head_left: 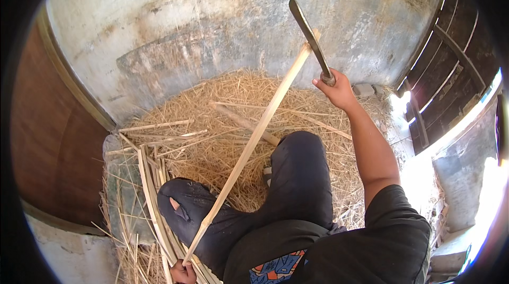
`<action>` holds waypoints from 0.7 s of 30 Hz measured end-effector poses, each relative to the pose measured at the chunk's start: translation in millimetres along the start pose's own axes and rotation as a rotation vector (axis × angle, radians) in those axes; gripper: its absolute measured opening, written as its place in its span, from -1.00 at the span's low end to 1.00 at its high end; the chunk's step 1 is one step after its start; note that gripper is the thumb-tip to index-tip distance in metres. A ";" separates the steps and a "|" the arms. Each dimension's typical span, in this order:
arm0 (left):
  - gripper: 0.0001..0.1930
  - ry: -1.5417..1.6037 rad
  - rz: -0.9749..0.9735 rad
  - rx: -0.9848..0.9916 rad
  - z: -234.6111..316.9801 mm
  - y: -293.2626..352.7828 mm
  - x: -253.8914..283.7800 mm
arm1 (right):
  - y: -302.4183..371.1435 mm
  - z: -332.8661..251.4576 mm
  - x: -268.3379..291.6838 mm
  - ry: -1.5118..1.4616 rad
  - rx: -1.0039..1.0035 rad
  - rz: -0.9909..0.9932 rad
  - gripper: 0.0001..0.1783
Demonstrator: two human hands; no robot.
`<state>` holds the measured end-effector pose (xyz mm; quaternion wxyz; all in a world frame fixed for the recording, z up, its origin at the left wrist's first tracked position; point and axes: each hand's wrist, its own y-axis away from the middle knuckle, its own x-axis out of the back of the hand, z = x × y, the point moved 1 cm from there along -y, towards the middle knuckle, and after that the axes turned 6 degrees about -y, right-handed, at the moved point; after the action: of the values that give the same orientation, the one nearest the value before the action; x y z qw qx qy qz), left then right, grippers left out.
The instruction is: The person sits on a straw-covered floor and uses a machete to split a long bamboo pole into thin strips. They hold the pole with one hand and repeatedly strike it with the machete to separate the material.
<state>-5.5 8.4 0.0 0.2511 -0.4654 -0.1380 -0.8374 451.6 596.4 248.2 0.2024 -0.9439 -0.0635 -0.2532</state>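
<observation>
My right hand (337,89) is closed round the handle of a long curved machete (310,35), raised with its blade pointing up and away. The blade meets the far end of a split bamboo strip (260,125), which slants up across my lap. At the lower left my left hand (183,272) grips the near end of that strip, its fingers partly cut off by the picture's edge. Beside my left knee lies a bundle of pale bamboo strips (151,194), close to the left hand.
Straw-like shavings (222,85) cover the ground, with a round wooden stick (246,122) and loose strips on them. A stained wall (212,29) rises ahead. A brown door (53,125) stands left, dark slatted boards (450,56) right. A grey block (363,89) sits near the wall.
</observation>
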 end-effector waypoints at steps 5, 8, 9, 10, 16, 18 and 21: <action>-0.54 -0.038 0.002 -0.056 -25.7 2.5 -7.6 | 0.9 9.5 -13.1 -0.276 -0.018 0.093 -0.67; -0.54 -0.064 0.003 -0.028 -20.3 6.3 -8.9 | 3.2 1.0 -10.1 -0.264 -0.110 0.106 -0.68; -0.54 -0.042 0.007 -0.046 -16.5 4.3 -8.8 | 2.4 4.0 -7.7 -0.213 -0.057 0.108 -0.68; -0.53 -0.019 0.012 -0.063 -11.9 2.0 -8.1 | 0.9 9.7 -4.6 -0.160 -0.005 0.110 -0.68; -0.52 0.015 0.017 -0.110 -15.4 3.6 -9.5 | 2.6 1.3 5.2 0.112 0.050 0.100 -0.61; -0.52 0.006 0.021 -0.113 -20.8 4.1 -12.0 | 1.4 2.3 6.8 0.201 0.068 0.146 -0.61; -0.50 -0.005 0.039 -0.107 -28.8 4.3 -16.3 | 1.9 5.3 6.8 0.296 0.092 0.188 -0.63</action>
<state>-16.4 -3.8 -29.1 0.2416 -0.4828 -0.0845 -0.8375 460.3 596.9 246.8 0.2755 -0.8877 0.0441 -0.3662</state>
